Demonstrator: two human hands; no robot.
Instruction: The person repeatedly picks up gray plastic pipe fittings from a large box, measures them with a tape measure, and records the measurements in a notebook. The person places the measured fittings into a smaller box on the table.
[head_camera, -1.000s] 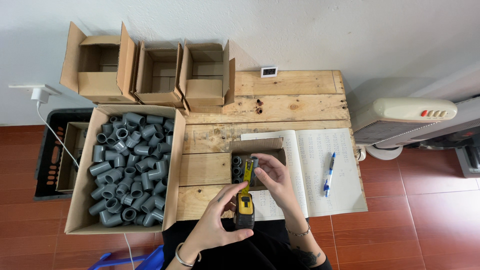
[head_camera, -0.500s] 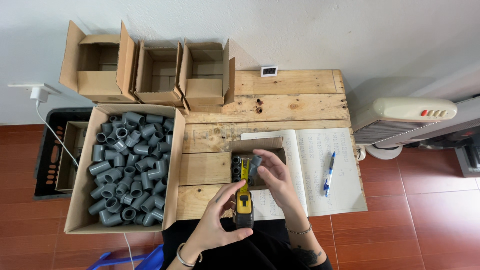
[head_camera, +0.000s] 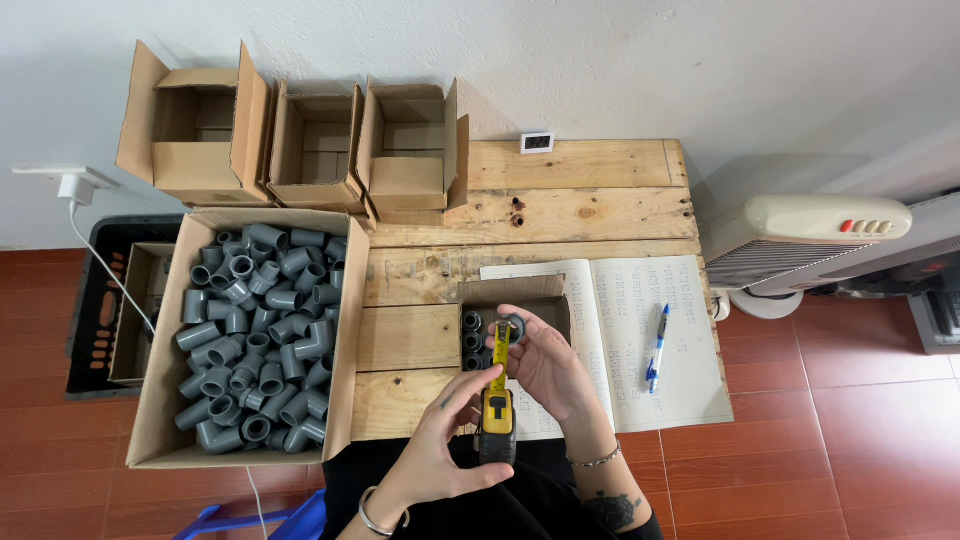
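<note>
My left hand (head_camera: 445, 445) grips a yellow and black tape measure (head_camera: 496, 418) at the table's near edge, its yellow blade drawn out upward. My right hand (head_camera: 545, 360) holds a grey pipe fitting (head_camera: 514, 327) against the end of the blade, above a small open cardboard box (head_camera: 548, 300) that has several grey fittings in its left side. The small box rests on an open notebook (head_camera: 640, 330).
A large cardboard box (head_camera: 160, 380) full of grey pipe fittings sits at the left. Three empty open boxes (head_camera: 310, 150) stand at the back. A blue pen (head_camera: 657, 348) lies on the notebook. A heater (head_camera: 800, 235) stands right of the wooden table (head_camera: 590, 200).
My right hand lifted the grey fitting out of the small box and turned it to the tape's end. My left hand with the tape measure shifted slightly right and nearer.
</note>
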